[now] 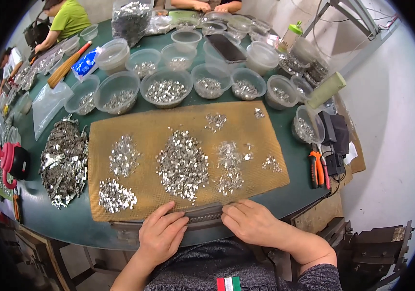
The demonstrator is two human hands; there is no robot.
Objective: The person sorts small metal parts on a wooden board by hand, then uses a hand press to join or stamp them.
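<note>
Left hand (163,234): fingers loosely spread, on dark-grey ridged strip (206,217) along near edge of tan textured mat (265,133). Right hand (252,223): curled at strip's right end; grip undiscernible. Strip probably stiff; hold by ends. Mid-mat: small silver metal chips (182,165), likely light, slippery; pinch singly.

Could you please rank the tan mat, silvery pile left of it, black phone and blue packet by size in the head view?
Tan mat
Silvery pile
Black phone and blue packet: too alike to rank
</note>
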